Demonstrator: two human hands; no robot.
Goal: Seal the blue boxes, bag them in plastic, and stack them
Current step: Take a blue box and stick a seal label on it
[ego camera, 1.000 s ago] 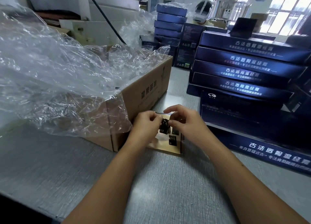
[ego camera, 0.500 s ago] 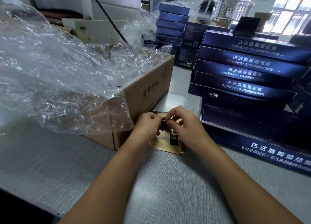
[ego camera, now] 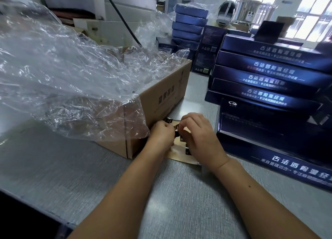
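Now my left hand (ego camera: 161, 136) and right hand (ego camera: 200, 139) both pinch a small dark sticker (ego camera: 176, 128) over the grey table (ego camera: 86, 170); bright windows (ego camera: 312, 14) behind.

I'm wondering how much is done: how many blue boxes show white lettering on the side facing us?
5. Four blue boxes stacked at right, top, second, third, fourth; one lying in front, nearest. Farther stacks may hide more.
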